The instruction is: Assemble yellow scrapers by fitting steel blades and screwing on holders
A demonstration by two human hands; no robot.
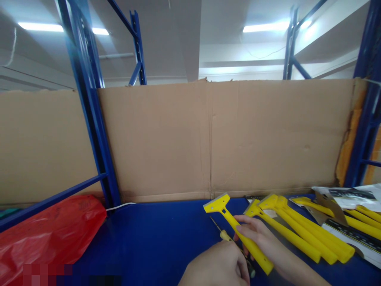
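A yellow scraper (230, 218) with a wide metal-edged head is in my right hand (260, 236), whose thumb and fingers close round its handle. The scraper tilts, head up and to the left. My left hand (218, 264) is curled closed just beside the lower handle; its fingertips are hidden, so what it grips does not show. Behind the left hand is a screwdriver (225, 235) with a thin shaft, a pale collar and a dark handle, partly covered. I cannot tell whether it is held or lies on the blue surface. Several yellow scrapers (309, 234) lie right of my right hand.
More yellow scrapers (361, 222) and black-and-white packaging (351, 238) are at the far right. A red plastic bag (56, 226) lies left, by a blue rack post (95, 131). A cardboard panel (166, 139) stands behind the blue shelf surface (149, 238).
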